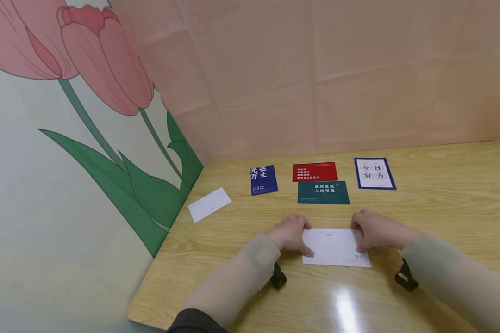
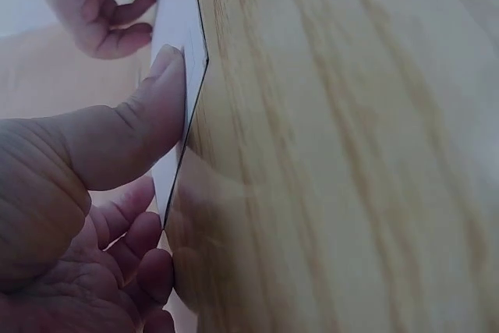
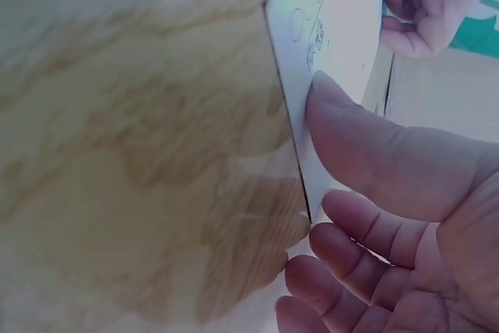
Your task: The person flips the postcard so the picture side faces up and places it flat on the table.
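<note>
A white postcard [image 1: 335, 247], its printed back facing up, lies long side across on the table in front of me. My left hand [image 1: 290, 233] holds its left end, thumb [image 2: 160, 107] over the white face and fingers curled at the edge. At the right end, my right hand [image 1: 377, 231] grips it the same way; its thumb [image 3: 374, 146] lies near small printed marks, and the curled fingers [image 3: 343, 259] meet the card's edge. In both wrist views the card sits close over the wood grain.
Beyond the hands lie a blue card [image 1: 264, 180], a red card [image 1: 314, 171], a green card [image 1: 323, 193] touching or overlapping the red one, and a blue-bordered white card [image 1: 375, 173]. Another white card [image 1: 209, 204] is at the left, near the table edge by the tulip wall [image 1: 87, 185].
</note>
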The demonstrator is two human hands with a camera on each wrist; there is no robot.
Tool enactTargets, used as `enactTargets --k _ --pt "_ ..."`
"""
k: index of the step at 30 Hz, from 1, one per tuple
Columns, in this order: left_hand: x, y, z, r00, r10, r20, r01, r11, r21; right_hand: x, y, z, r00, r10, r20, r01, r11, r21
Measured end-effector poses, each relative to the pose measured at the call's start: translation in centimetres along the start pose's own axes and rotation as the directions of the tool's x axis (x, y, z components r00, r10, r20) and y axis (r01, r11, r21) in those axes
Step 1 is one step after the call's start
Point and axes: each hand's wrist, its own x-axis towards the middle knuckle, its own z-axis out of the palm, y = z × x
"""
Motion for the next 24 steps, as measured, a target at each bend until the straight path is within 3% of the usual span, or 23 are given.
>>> enactTargets --k 18,24 --pt "-0.07 0.11 0.27 0.999 -0.021 -0.035 0.021 1.000 -0.003 0.04 -0.12 -0.17 0.999 0.029 0.013 -0.029 0.999 0.013" --pt "-0.34 0.07 0.29 0.999 -0.040 -0.028 0.039 0.998 -0.057 -0.24 -0.24 -0.15 1.000 0.024 0.000 -0.024 0.999 0.023"
